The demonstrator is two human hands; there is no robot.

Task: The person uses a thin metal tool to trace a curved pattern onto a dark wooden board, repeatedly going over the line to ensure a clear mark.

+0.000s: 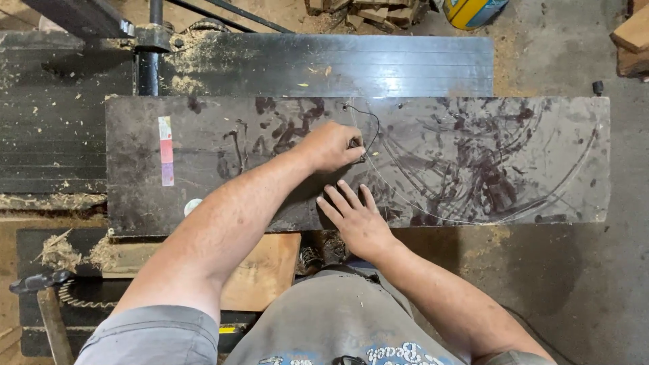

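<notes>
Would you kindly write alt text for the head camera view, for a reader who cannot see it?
Seen from above, a person's left hand pinches a thin black cord against a dark, scuffed board marked with curved lines, while the right hand presses flat on it. A hammer lies at lower left amid sawdust.

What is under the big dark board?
Under the dark board a black ribbed machine table sticks out behind, a lighter wooden plank in front. What lies beneath its middle is covered.

Both bare forearms reach forward. The left hand [332,146] is curled in a loose fist, fingers [353,150] pinched together. Just beside it, the right hand [356,217] lies flat, palm down, fingers spread.
</notes>
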